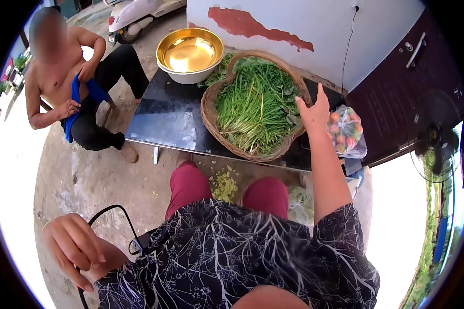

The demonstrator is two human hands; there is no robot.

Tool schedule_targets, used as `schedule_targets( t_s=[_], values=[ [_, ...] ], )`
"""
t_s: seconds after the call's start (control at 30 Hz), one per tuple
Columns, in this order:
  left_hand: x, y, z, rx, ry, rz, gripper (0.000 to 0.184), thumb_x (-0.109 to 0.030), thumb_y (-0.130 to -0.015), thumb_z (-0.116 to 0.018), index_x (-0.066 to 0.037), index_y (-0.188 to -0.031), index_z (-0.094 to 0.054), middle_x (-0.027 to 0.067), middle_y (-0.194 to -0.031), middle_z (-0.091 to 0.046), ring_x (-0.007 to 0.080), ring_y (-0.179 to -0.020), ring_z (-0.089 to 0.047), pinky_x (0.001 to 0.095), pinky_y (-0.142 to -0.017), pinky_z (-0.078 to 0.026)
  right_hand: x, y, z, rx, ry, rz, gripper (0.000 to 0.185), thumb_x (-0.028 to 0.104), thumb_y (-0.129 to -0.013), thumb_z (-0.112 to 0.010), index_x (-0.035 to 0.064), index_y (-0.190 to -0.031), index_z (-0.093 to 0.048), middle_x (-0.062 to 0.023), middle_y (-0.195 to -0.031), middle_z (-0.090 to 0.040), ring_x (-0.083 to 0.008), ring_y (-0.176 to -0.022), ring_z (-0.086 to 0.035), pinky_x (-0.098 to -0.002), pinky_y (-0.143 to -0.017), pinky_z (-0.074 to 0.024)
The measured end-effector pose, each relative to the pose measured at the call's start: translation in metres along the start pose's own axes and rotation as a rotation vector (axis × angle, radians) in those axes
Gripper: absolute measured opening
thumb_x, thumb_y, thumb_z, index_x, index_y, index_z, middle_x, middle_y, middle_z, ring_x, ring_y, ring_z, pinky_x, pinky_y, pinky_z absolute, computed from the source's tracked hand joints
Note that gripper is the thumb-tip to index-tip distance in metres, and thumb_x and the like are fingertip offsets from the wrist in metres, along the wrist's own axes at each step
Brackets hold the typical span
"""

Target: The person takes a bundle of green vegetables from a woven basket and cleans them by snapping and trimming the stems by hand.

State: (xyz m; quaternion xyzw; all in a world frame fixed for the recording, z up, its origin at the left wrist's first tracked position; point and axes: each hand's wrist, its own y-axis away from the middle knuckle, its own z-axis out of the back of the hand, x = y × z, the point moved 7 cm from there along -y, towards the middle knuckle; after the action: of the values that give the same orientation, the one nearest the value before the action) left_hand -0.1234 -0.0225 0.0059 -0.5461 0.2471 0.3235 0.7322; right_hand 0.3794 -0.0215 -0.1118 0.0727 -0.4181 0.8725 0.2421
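My right hand (pixel 314 112) is stretched out with thumb and a finger spread apart, beside the right rim of a round wicker basket (pixel 207 114). Long green leafy vegetables (pixel 252 103) fill the basket, which stands on a black glossy table (pixel 162 121). Right of my wrist sits a clear plastic bag (pixel 345 129) of small red and orange round items. Out to the left, away from the table, my left hand (pixel 75 250) has its fingers curled around a black cable (pixel 122 208); part of the cable is hidden by the hand.
A gold basin (pixel 189 50) rests in a white one (pixel 183 76) on the table. A seated person (pixel 62 77) at left holds blue cloth (pixel 76 105). Plant scraps (pixel 223 185) lie on the floor between my knees. A fan (pixel 435 136) stands right, a scooter (pixel 139 18) behind.
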Motion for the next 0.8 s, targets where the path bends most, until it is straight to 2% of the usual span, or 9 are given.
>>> schedule_targets(
  t_s=[0.03, 0.07, 0.1, 0.2, 0.3, 0.47, 0.6, 0.73, 0.8],
  values=[
    [-0.02, 0.007, -0.008, 0.034, -0.02, -0.094, 0.007, -0.009, -0.076, -0.064, -0.007, -0.08, -0.07, 0.003, -0.064, -0.057, 0.0148, -0.066, -0.059, 0.0255, -0.07, -0.052, -0.044, 0.006, -0.034, 0.175, -0.433, -0.282, 0.058, 0.035, -0.071, -0.067, -0.0016, -0.114, -0.049, -0.0172, -0.097, -0.058, -0.0256, -0.091, -0.056, -0.0329, -0.078, -0.0431],
    [-0.036, 0.01, -0.015, 0.073, -0.038, -0.186, 0.007, -0.008, -0.077, -0.064, -0.006, -0.079, -0.069, 0.0035, -0.063, -0.057, 0.0159, -0.066, -0.059, 0.0257, -0.072, -0.052, -0.052, 0.009, -0.043, 0.481, -0.293, -0.417, 0.046, 0.039, -0.075, -0.062, -0.0004, -0.099, -0.056, -0.012, -0.078, -0.06, -0.0189, -0.072, -0.057, -0.0299, -0.067, -0.0441],
    [-0.036, 0.008, -0.022, 0.09, -0.106, -0.137, 0.016, -0.001, -0.08, -0.056, -0.007, -0.083, -0.069, 0.0053, -0.07, -0.06, 0.016, -0.071, -0.061, 0.0271, -0.072, -0.053, -0.046, 0.015, -0.041, 0.408, -0.425, -0.353, 0.04, 0.04, -0.078, -0.059, 0.0017, -0.09, -0.056, -0.007, -0.067, -0.058, -0.0166, -0.063, -0.054, -0.029, -0.061, -0.0425],
    [0.001, -0.035, -0.036, 0.16, -0.042, 0.063, 0.018, 0.0, -0.082, -0.052, -0.005, -0.085, -0.069, 0.0071, -0.07, -0.059, 0.0178, -0.072, -0.06, 0.0277, -0.074, -0.052, -0.024, 0.019, -0.032, 0.448, -0.353, -0.362, 0.038, 0.04, -0.08, -0.057, 0.0019, -0.081, -0.053, -0.0048, -0.063, -0.056, -0.0145, -0.057, -0.055, -0.0287, -0.056, -0.0426],
    [0.0, -0.045, -0.044, 0.269, 0.048, -0.036, 0.018, 0.001, -0.083, -0.049, 0.001, -0.088, -0.067, 0.0102, -0.072, -0.058, 0.0196, -0.071, -0.058, 0.03, -0.076, -0.052, 0.009, 0.043, -0.031, 0.475, -0.554, -0.526, 0.037, 0.039, -0.08, -0.059, 0.0024, -0.08, -0.053, -0.0029, -0.06, -0.053, -0.0098, -0.05, -0.053, -0.0248, -0.05, -0.0416],
    [0.009, -0.055, -0.043, 0.265, 0.135, -0.017, 0.015, -0.002, -0.082, -0.055, 0.002, -0.092, -0.065, 0.0122, -0.077, -0.06, 0.0226, -0.075, -0.059, 0.034, -0.078, -0.051, 0.067, 0.076, -0.045, 0.61, -0.901, -0.563, 0.031, 0.033, -0.084, -0.056, 0.0028, -0.085, -0.05, -0.004, -0.066, -0.053, -0.012, -0.052, -0.055, -0.0239, -0.05, -0.0438],
    [0.043, -0.059, -0.049, 0.277, 0.195, 0.116, 0.026, -0.015, -0.074, -0.069, -0.002, -0.097, -0.065, 0.0125, -0.086, -0.061, 0.0241, -0.081, -0.059, 0.036, -0.078, -0.05, 0.042, 0.076, -0.057, 0.616, -1.051, -0.639, 0.049, 0.045, -0.089, -0.04, -0.0007, -0.103, -0.052, -0.0069, -0.079, -0.058, -0.0157, -0.077, -0.058, -0.0284, -0.068, -0.045],
    [0.058, -0.06, -0.036, 0.234, 0.203, 0.129, 0.022, -0.012, -0.078, -0.064, -0.001, -0.097, -0.065, 0.0116, -0.088, -0.061, 0.0233, -0.082, -0.059, 0.034, -0.077, -0.049, -0.027, 0.079, -0.08, 0.632, -0.205, -0.478, 0.035, 0.03, -0.083, -0.052, 0.0037, -0.104, -0.058, -0.0137, -0.102, -0.059, -0.0245, -0.095, -0.056, -0.0307, -0.081, -0.0436],
    [0.075, -0.054, -0.024, 0.242, 0.241, 0.11, 0.033, -0.014, -0.077, -0.066, 0.003, -0.104, -0.06, 0.016, -0.098, -0.059, 0.0266, -0.087, -0.057, 0.0373, -0.078, -0.046, -0.027, 0.088, -0.096, 0.751, -0.129, -0.44, 0.034, 0.028, -0.082, -0.053, 0.0046, -0.106, -0.057, -0.0143, -0.106, -0.058, -0.027, -0.098, -0.055, -0.0327, -0.084, -0.0425]
  ],
)
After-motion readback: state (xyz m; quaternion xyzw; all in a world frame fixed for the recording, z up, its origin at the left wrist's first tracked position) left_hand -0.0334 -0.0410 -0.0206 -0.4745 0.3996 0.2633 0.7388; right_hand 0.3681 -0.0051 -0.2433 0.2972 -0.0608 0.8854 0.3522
